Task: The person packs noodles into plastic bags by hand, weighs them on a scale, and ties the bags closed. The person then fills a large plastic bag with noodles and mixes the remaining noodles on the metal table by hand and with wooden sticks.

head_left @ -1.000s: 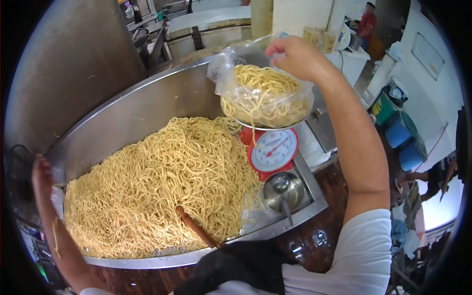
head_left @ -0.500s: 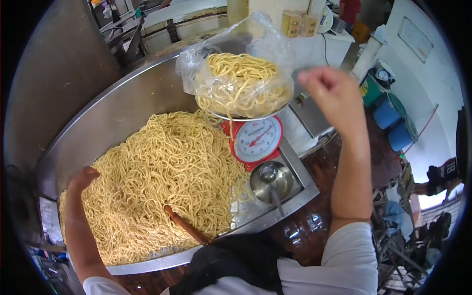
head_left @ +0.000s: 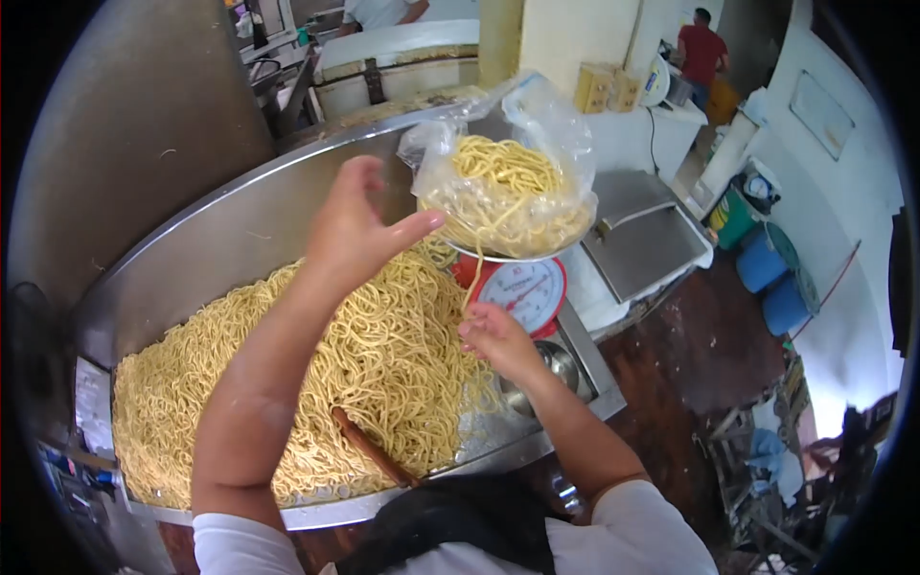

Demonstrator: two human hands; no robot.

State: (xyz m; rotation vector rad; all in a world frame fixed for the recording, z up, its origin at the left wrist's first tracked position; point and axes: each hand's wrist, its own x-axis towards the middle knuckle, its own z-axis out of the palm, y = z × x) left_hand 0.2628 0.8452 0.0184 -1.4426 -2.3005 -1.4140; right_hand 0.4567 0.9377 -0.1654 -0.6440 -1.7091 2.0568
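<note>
A clear plastic bag [head_left: 575,206] full of yellow noodles [head_left: 508,165] sits with its mouth open on the pan of a red dial scale [head_left: 522,292]. My left hand [head_left: 359,230], fingers spread, is raised just left of the bag and holds nothing. A long noodle strand [head_left: 476,273] hangs from the bag in front of the dial. At its lower end my right hand [head_left: 498,340] has its fingertips closed around the strand. Beneath both arms spreads a large heap of loose noodles [head_left: 383,355] in a metal tray [head_left: 220,220]. A brown wooden stick [head_left: 369,448] leans in the heap.
A metal bowl [head_left: 565,364] stands in the tray's right corner, partly behind my right forearm. To the right lies a flat steel lid [head_left: 644,240]. Blue buckets [head_left: 767,259] stand on the floor by the wall. A person in red [head_left: 701,53] is in the background.
My left hand has risen from the heap's left side to beside the bag. My right hand has come down from right of the bag to the hanging strand. The view has shifted slightly.
</note>
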